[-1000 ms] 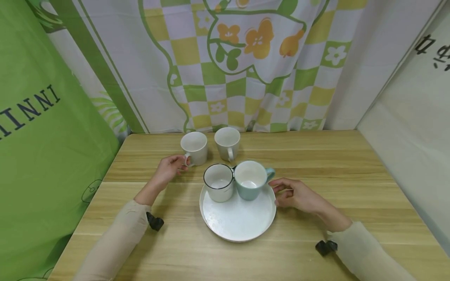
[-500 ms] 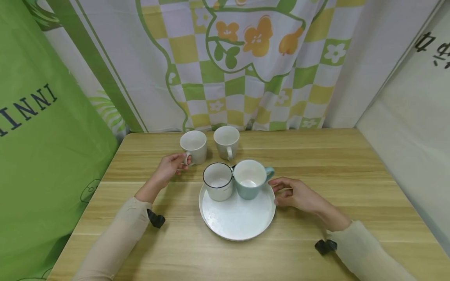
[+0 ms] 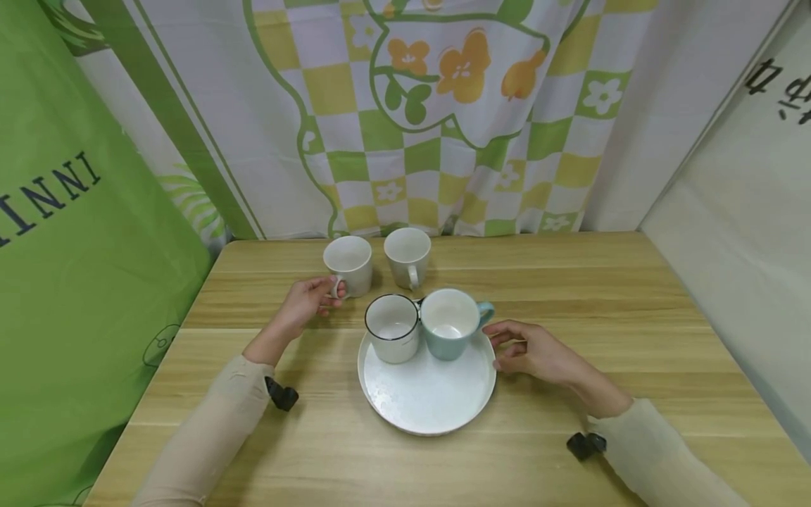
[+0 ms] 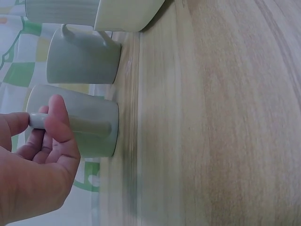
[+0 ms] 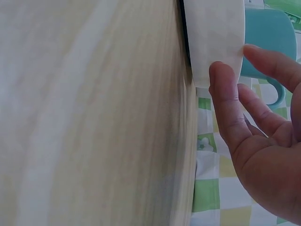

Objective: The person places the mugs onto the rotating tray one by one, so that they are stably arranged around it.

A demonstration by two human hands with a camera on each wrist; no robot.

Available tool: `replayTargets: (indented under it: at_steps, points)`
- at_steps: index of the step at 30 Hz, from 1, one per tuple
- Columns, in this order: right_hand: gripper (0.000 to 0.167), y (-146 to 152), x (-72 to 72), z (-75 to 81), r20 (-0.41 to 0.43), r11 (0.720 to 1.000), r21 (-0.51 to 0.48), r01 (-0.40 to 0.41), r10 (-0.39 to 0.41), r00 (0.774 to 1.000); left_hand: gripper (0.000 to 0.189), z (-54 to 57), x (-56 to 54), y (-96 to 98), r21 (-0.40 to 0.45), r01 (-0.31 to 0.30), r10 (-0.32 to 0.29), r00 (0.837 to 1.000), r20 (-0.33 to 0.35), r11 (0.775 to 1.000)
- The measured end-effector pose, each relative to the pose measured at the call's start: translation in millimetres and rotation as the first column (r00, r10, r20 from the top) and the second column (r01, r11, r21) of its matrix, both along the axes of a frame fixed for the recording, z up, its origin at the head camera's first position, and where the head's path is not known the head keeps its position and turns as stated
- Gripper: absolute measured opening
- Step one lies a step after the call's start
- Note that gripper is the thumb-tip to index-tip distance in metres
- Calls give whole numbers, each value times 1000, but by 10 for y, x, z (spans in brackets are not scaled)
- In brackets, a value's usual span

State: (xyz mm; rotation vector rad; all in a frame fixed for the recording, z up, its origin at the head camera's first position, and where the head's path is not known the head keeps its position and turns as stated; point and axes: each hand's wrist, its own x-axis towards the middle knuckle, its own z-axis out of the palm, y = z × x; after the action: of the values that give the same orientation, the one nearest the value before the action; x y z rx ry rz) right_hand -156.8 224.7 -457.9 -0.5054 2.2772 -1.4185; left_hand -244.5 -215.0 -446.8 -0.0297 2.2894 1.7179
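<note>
In the head view my left hand [image 3: 307, 304] pinches the handle of a white mug [image 3: 347, 255] at the back left of the wooden table. Thumb and fingers meet around that handle [image 4: 38, 121] in the left wrist view. My right hand [image 3: 538, 352] lies against the right edge of a round white tray [image 3: 437, 408], its fingers loosely bent. One fingertip rests on the tray's outer wall and another at its rim in the right wrist view. On the tray's back half stand a white mug with a black rim [image 3: 394, 345] and a light blue mug [image 3: 448, 343].
Another white mug [image 3: 408, 257] stands just right of the gripped one, its handle facing me. A patterned curtain [image 3: 443, 155] hangs right behind the table's back edge. Green fabric [image 3: 95, 282] borders the left side and a white sheet [image 3: 747, 232] the right.
</note>
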Motion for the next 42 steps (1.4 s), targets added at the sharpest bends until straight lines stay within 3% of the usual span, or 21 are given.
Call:
replayTargets:
  at_steps: [27, 34, 42]
  points:
    - [58, 13, 14, 4, -17, 1000, 22, 6, -6, 1000, 47, -50, -3, 23, 101, -9, 9, 1000, -4, 995]
    - [58, 13, 10, 1, -20, 1000, 22, 6, -5, 1000, 47, -38, 32, 10, 106, 5, -3, 1000, -17, 994]
    - [58, 15, 0, -30, -45, 1000, 21, 9, -8, 999, 46, -20, 66, 2, 128, -20, 22, 1000, -17, 992]
